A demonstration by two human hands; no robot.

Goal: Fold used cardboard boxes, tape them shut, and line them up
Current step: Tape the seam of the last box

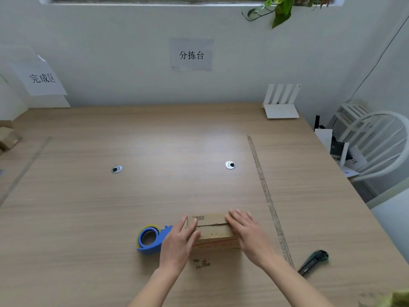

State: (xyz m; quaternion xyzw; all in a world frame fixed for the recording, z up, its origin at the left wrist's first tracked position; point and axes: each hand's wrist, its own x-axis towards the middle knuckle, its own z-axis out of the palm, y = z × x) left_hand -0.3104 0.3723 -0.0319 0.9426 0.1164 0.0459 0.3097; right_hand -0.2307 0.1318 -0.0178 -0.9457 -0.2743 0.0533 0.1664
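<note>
A small brown cardboard box (213, 231) with a barcode label sits near the front of the wooden table (155, 140), its top flaps folded down. My left hand (179, 242) rests on the box's left end with straight fingers, thumb on top. My right hand (247, 231) lies flat over the right end, pressing the flaps. A blue tape dispenser (150, 239) lies just left of the box, beside my left hand.
A green and black utility knife (313, 261) lies to the right. A tape strip (265, 196) runs across the table's right part. Several cardboard boxes (7, 138) sit at the far left edge. A white router (281, 103) and a chair (376, 140) are at the right.
</note>
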